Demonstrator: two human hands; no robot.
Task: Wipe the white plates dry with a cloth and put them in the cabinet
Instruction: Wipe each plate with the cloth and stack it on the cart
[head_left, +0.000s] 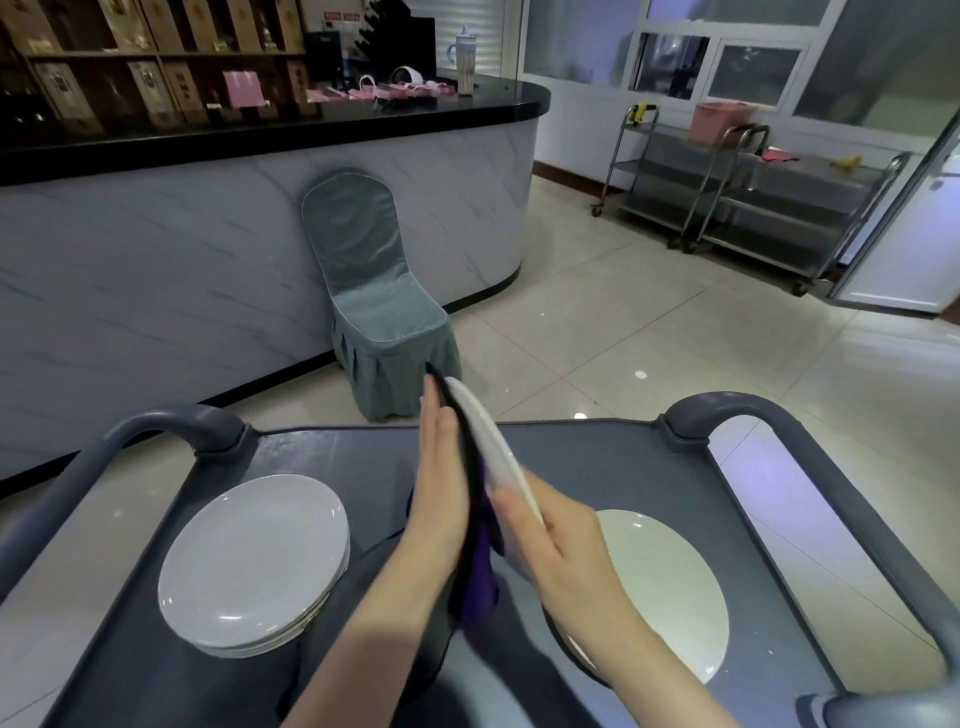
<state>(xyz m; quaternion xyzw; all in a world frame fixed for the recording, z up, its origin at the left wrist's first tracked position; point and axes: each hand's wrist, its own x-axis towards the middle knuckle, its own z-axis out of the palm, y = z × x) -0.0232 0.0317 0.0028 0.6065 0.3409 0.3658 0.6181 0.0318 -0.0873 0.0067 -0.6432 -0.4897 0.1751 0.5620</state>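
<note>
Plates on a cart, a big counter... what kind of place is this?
Probably a restaurant or banquet hall: stacked plates on a service cart, a covered banquet chair by a long counter, and steel trolleys behind.

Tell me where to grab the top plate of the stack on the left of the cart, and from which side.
Probably pinch the top plate of the stack at its near-right rim, coming from the cart's bare middle. It lies flat on the plates beneath, so only the thin overhanging rim offers purchase: thumb on top, fingertips under the lip.
</note>
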